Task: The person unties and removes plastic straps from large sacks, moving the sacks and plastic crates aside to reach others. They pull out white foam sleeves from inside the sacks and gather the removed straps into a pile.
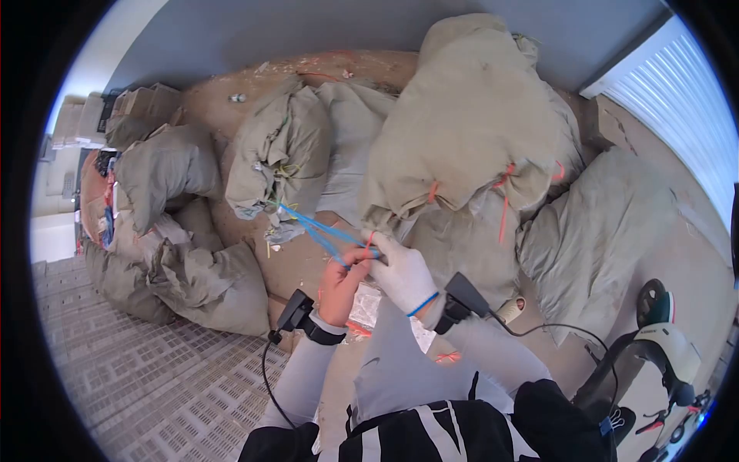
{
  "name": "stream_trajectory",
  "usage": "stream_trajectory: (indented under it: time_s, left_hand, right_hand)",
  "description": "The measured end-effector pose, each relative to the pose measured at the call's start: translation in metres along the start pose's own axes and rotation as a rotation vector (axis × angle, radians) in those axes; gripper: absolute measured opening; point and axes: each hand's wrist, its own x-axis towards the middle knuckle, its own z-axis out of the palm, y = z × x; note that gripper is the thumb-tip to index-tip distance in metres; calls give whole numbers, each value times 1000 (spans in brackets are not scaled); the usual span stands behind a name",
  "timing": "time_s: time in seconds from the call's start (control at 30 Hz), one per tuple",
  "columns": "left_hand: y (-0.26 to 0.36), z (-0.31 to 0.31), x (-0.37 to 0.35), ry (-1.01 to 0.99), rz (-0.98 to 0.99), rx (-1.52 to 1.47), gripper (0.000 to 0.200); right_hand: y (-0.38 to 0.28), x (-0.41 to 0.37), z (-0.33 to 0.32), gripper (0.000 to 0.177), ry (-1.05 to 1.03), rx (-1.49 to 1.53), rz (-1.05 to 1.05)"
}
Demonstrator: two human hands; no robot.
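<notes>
My left hand (342, 283), bare, is closed with its fingertips pressed against my right hand. A blue plastic strap (315, 225) runs from the tied mouth of a grey-green sack (279, 146) to my fingers and is gripped there. My right hand (404, 273), in a white glove with a blue cuff edge, is closed at the gathered corner of a large stuffed sack (469, 115). A thin red tie (370, 240) shows at its fingertips. The fingers of both hands overlap, so exactly which holds each strand is partly hidden.
More stuffed sacks lie at the left (204, 285) and right (593, 231). Stacked pale plastic crates (154, 377) fill the lower left. A scooter (666, 354) stands at the lower right, near a ribbed white shutter (677, 100). Cardboard boxes (146, 104) sit at the back left.
</notes>
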Motion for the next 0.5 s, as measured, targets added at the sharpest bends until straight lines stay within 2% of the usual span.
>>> stream_trajectory:
  time_s: [0.07,0.1,0.13,0.17,0.2,0.27,0.3,0.33,0.37,0.43,0.47,0.5]
  left_hand:
    - [-9,-11,6,10,45,2,15]
    - [-12,-10,9,40,40,-27,14]
    - [-37,-20,20,25,114,-53,12]
    - [-23,-15,19,45,50,-63,11]
    - [-38,-19,28,154,109,-112,10]
    - [-25,-23,38,273,-45,-312,9]
    - [-37,-31,48,319,-10,-348,8]
    - [-44,-42,48,369,-45,-293,9]
    - [-45,-47,49,419,-77,-235,11]
    - [-53,-55,46,490,178,63,10]
    - [-70,-78,43,459,216,100,20]
    - [-62,-82,33,320,231,223,21]
  right_hand:
    - [22,3,25,26,172,-166,-62]
    - [18,4,27,23,230,-113,-86]
    - [33,7,37,24,245,-61,-56]
    - [45,13,45,23,237,204,10]
    - [33,13,42,21,278,240,53]
    - [34,11,47,18,339,222,109]
    - [21,9,45,17,397,251,156]
    - [9,6,41,19,450,285,194]
    - [5,4,34,18,394,349,78]
    - [-3,-17,17,17,294,481,-144]
    - [-15,-30,16,18,236,462,-120]
    - [-28,-41,9,19,175,446,-98]
